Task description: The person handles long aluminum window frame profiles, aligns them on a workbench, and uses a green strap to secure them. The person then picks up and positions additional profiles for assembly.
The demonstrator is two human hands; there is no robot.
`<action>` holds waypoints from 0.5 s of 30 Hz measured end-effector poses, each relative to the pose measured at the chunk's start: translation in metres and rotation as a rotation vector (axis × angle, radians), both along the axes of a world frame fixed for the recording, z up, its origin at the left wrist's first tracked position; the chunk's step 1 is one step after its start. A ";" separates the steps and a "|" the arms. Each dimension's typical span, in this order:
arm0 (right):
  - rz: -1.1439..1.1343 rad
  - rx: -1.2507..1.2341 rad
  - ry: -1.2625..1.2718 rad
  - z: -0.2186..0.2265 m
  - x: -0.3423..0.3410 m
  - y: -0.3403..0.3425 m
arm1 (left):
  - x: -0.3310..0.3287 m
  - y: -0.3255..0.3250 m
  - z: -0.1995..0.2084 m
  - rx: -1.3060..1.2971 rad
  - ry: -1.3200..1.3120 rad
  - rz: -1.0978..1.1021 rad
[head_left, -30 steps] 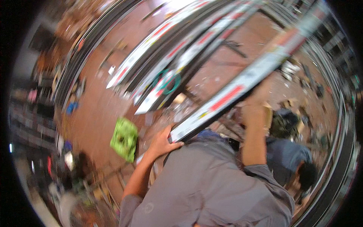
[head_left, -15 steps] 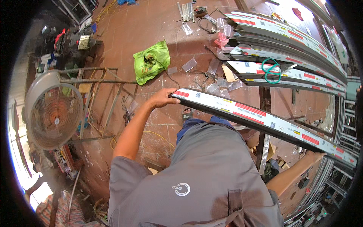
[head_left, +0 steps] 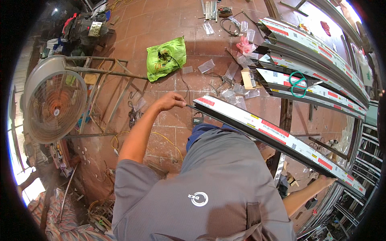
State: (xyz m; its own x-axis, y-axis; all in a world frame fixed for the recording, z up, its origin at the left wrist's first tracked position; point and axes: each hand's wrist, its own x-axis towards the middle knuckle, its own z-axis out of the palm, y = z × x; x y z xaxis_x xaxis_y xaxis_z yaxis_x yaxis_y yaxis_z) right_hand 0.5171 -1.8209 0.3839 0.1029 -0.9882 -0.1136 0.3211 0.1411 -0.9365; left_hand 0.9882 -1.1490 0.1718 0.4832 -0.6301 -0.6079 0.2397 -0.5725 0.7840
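A long dark metal profile (head_left: 265,127), covered with white and red protective film, slants across in front of me from the middle down to the right. My right hand (head_left: 325,182) grips its lower edge near the right end, the fingers partly hidden beneath it. Just off the left end, my left hand (head_left: 173,101) pinches a thin dark strip (head_left: 191,106) that runs along the profile's near side. More film-covered profiles (head_left: 317,48) lie stacked at the upper right. On the nearest of them rests a tool with green loop handles (head_left: 297,84), apparently scissors.
A big grey fan (head_left: 56,106) and a metal frame (head_left: 105,94) stand at the left. A green plastic bag (head_left: 167,60), clear plastic packets (head_left: 206,66) and cables lie on the tiled floor ahead. Metal racking (head_left: 364,160) borders the right side.
My left hand has come off the profile's left end and moved left, now pinching the thin strip. The right hand still holds the profile.
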 end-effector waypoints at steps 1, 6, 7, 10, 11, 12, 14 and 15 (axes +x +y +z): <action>0.004 0.000 -0.001 -0.002 -0.003 -0.001 | -0.001 0.001 0.000 -0.023 0.029 0.040; 0.036 -0.001 -0.021 -0.010 -0.019 -0.002 | -0.005 -0.008 0.006 0.059 0.017 -0.004; 0.044 -0.001 -0.027 -0.011 -0.021 -0.002 | -0.007 -0.011 0.011 0.087 0.015 -0.018; 0.064 -0.009 -0.040 -0.016 -0.028 -0.002 | -0.014 -0.010 0.004 0.117 -0.119 -0.089; 0.071 -0.007 -0.043 -0.018 -0.029 -0.001 | -0.015 -0.011 0.004 0.130 -0.102 -0.081; 0.081 -0.010 -0.049 -0.019 -0.031 0.001 | -0.016 -0.011 0.005 0.143 -0.086 -0.073; 0.116 -0.021 -0.063 -0.023 -0.033 0.004 | -0.017 -0.010 0.003 0.155 -0.069 -0.052; 0.149 -0.022 -0.074 -0.025 -0.035 0.006 | -0.019 -0.008 -0.001 0.154 -0.068 -0.040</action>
